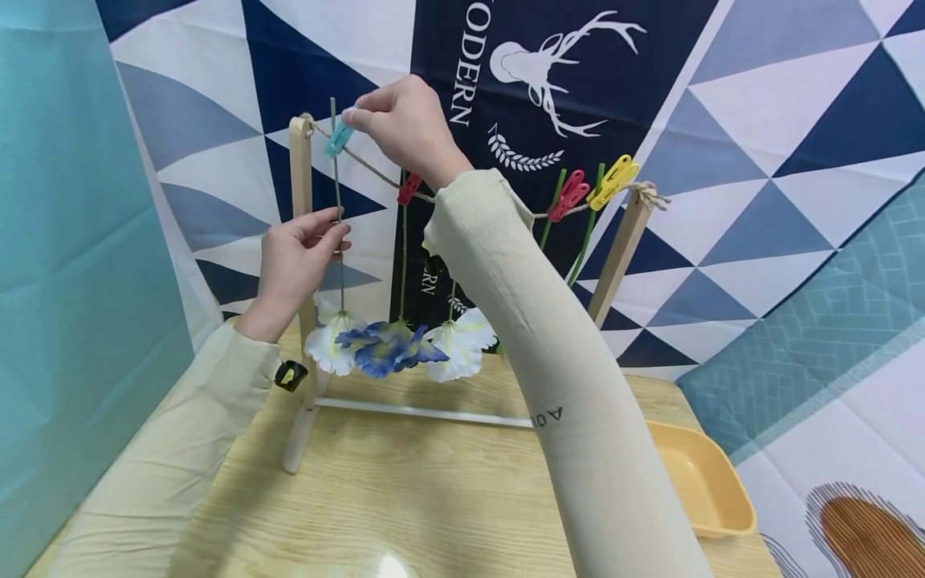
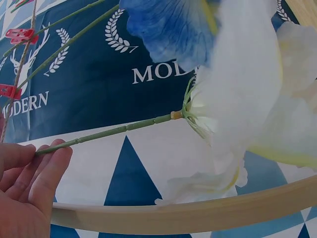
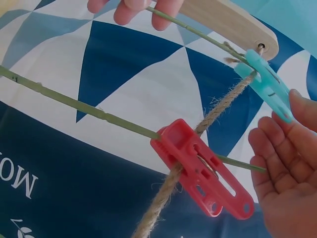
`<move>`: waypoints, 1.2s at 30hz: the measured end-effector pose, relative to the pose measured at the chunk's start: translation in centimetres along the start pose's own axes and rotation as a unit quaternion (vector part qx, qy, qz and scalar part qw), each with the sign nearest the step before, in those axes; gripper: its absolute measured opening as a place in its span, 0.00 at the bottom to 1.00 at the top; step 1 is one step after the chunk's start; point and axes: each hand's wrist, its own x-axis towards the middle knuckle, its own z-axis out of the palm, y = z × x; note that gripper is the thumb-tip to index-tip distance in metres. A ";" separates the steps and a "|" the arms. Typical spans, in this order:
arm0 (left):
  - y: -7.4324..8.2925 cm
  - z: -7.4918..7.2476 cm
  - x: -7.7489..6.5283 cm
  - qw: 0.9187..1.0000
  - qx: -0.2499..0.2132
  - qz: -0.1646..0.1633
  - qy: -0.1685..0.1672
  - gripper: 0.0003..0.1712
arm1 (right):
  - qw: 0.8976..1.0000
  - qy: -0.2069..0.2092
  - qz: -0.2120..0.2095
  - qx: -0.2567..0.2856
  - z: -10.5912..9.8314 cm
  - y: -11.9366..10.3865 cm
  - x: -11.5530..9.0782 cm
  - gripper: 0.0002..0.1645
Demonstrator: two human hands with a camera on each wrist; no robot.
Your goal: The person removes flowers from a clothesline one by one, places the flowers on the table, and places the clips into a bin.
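My left hand [image 1: 292, 253] pinches the green stem [image 2: 109, 133] of a white artificial flower [image 1: 332, 345], which hangs blossom down by the left post. Up at the twine rope [image 1: 372, 168], my right hand [image 1: 412, 124] holds the handle end of a light-blue clothespin [image 3: 265, 82] between thumb and fingers. The clothespin sits across the rope, and the stem's upper part runs at its jaws. Beside it, a red clothespin [image 3: 198, 168] fastens the stem of a blue flower [image 1: 386, 349] to the rope. Another white flower [image 1: 462, 345] hangs to the right, its upper stem hidden by my right arm.
The rope spans a wooden frame with a left post [image 1: 300, 177] and a right post [image 1: 621, 249]. Another red clothespin [image 1: 569, 195] and a yellow clothespin [image 1: 613, 182] grip stems near the right post. A yellow basin [image 1: 711, 482] stands on the wooden table [image 1: 405, 498] at right.
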 end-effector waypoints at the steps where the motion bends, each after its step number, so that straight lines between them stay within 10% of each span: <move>1: 0.0 0.0 -0.1 1.000 0.000 -0.001 -0.002 0.19 | 1.000 0.005 -0.001 0.005 -0.1 0.0 -0.1 0.17; 13: -0.3 -1.3 -1.6 1.000 0.013 -0.008 -0.025 0.19 | 0.993 0.075 -0.044 0.082 -1.4 0.4 -1.4 0.16; 27: 1.0 -4.0 -4.0 0.989 0.059 -0.012 -0.133 0.19 | 0.962 0.172 -0.067 0.200 -4.7 2.0 -4.0 0.14; 31: 1.8 -4.0 -4.8 0.975 0.083 0.014 -0.207 0.17 | 0.949 0.189 -0.061 0.246 -6.3 2.9 -5.8 0.12; 36: 2.2 -2.9 -6.0 0.935 0.094 0.029 -0.342 0.16 | 0.929 0.207 -0.056 0.301 -8.2 5.0 -9.0 0.08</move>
